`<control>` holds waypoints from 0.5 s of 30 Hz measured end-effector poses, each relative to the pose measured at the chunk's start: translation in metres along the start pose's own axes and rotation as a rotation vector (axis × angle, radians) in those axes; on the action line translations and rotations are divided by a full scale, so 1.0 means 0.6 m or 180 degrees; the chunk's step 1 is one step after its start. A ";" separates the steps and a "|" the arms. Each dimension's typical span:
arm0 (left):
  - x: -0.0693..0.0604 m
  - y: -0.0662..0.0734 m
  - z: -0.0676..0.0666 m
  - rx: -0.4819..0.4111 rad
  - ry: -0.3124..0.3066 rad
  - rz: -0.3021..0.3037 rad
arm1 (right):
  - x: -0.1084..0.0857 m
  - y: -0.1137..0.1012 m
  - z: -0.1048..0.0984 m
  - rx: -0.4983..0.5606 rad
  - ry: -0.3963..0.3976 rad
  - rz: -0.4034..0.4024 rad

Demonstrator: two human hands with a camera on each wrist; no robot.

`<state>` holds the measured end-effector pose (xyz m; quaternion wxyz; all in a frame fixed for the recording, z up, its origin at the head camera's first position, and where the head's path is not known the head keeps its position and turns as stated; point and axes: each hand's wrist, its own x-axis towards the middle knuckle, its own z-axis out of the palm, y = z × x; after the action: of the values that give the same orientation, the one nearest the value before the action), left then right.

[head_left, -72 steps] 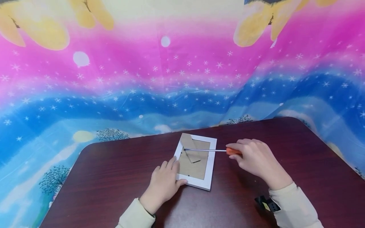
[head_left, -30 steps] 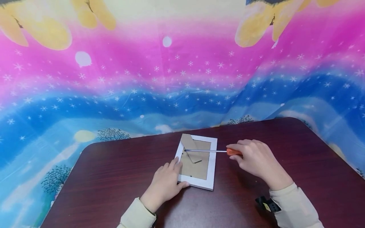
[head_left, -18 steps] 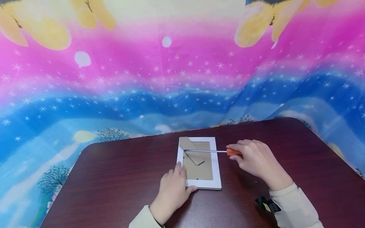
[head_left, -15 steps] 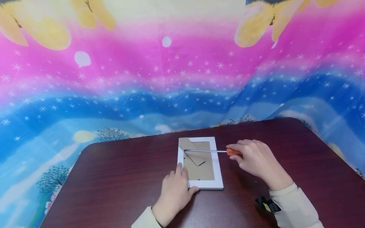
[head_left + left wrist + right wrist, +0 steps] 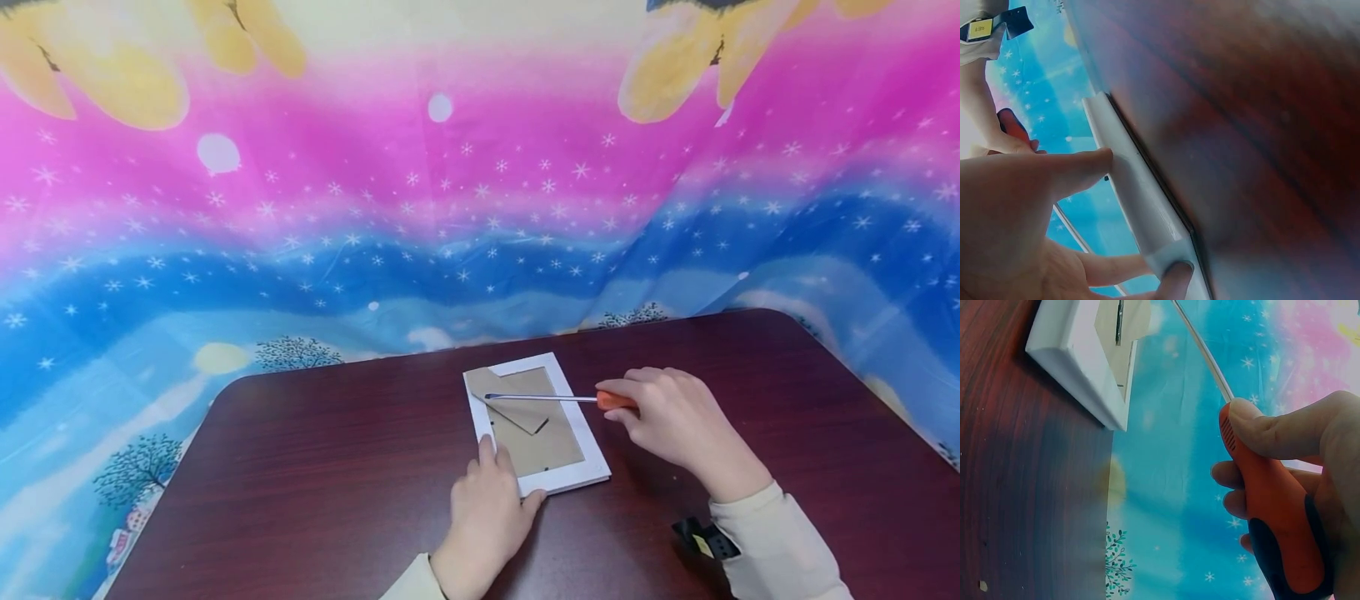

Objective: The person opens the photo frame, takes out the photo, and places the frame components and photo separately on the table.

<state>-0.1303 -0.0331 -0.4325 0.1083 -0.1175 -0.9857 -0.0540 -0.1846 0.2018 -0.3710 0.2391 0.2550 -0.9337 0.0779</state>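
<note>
A white picture frame (image 5: 562, 479) lies back side up on the dark table, with a brown backing board and a folding stand leg (image 5: 522, 414). My left hand (image 5: 487, 508) holds its near left corner, fingers at the left edge and thumb at the near edge. In the left wrist view, the thumb and fingers touch the frame's side (image 5: 1141, 181). My right hand (image 5: 663, 417) grips an orange-handled screwdriver (image 5: 1272, 500). The metal shaft (image 5: 543, 398) reaches left across the frame, its tip at the stand leg's upper part. Whether the tip touches cannot be told.
The reddish-brown table (image 5: 315, 483) has rounded far corners. Behind it hangs a patterned pink and blue cloth (image 5: 420, 208). A black strap with a yellow label (image 5: 702, 542) is at the right sleeve.
The frame has turned counterclockwise, its near end swinging right and its far end left. My left hand has moved right with it. The right hand and screwdriver have stayed almost still.
</note>
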 end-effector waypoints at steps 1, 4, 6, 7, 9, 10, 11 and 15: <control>0.000 0.000 0.000 -0.0030 0.0035 0.0006 | 0.000 0.000 0.000 0.0000 -0.0008 0.0005; 0.001 -0.002 -0.003 -0.0053 0.0079 0.0046 | 0.000 0.000 0.000 0.0000 -0.0034 0.0018; 0.002 -0.006 -0.005 -0.0018 0.0083 0.0080 | 0.000 0.000 0.000 -0.0001 -0.0042 0.0021; 0.003 -0.009 -0.006 0.0013 0.0096 0.0099 | 0.000 0.000 0.000 -0.0002 -0.0041 0.0020; 0.005 -0.014 -0.006 0.0048 0.0110 0.0131 | 0.000 0.001 0.000 -0.0003 -0.0039 0.0021; 0.005 -0.016 -0.006 0.0061 0.0118 0.0143 | 0.000 0.001 -0.001 -0.0001 -0.0038 0.0021; 0.005 -0.019 -0.006 0.0068 0.0116 0.0158 | 0.000 0.001 -0.001 0.0003 -0.0038 0.0024; 0.008 -0.030 -0.006 0.0055 0.0082 0.0245 | 0.000 0.001 -0.001 0.0008 -0.0044 0.0034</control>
<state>-0.1387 -0.0498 -0.4294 0.1239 -0.1537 -0.9794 -0.0429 -0.1848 0.2023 -0.3704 0.2319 0.2508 -0.9366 0.0786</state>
